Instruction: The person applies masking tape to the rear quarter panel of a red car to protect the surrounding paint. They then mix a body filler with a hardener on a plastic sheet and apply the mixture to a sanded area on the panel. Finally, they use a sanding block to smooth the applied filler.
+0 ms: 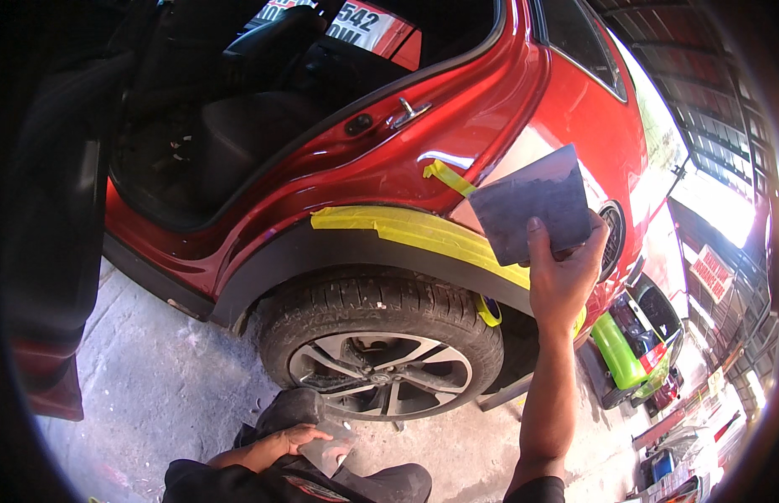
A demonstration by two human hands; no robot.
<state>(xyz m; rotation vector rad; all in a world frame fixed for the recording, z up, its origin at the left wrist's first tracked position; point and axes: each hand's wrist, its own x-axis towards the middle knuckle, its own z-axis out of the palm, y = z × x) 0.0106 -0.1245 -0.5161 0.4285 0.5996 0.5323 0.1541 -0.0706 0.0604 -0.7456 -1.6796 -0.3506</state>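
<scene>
My right hand [565,268] is raised beside the red car's rear side panel, with the thumb on the near face of a dark grey, smudged square sheet [532,197] and the fingers behind it. Whether the sheet is a spreader or an abrasive sheet I cannot tell. Behind it, part of a pale patch [536,144] on the red panel shows. Low down near my lap, my left hand [299,438] pinches a small, flat, greyish plate [332,444] with a reddish area on it. Yellow masking tape [423,237] runs along the top of the black wheel arch trim [322,251].
Below the arch stands the rear wheel [377,369], close to my knees. The car's rear door [58,251] hangs open at the left, beside the dark cabin. Further back on the right are a bright green car [620,348] and assorted items along the workshop's side.
</scene>
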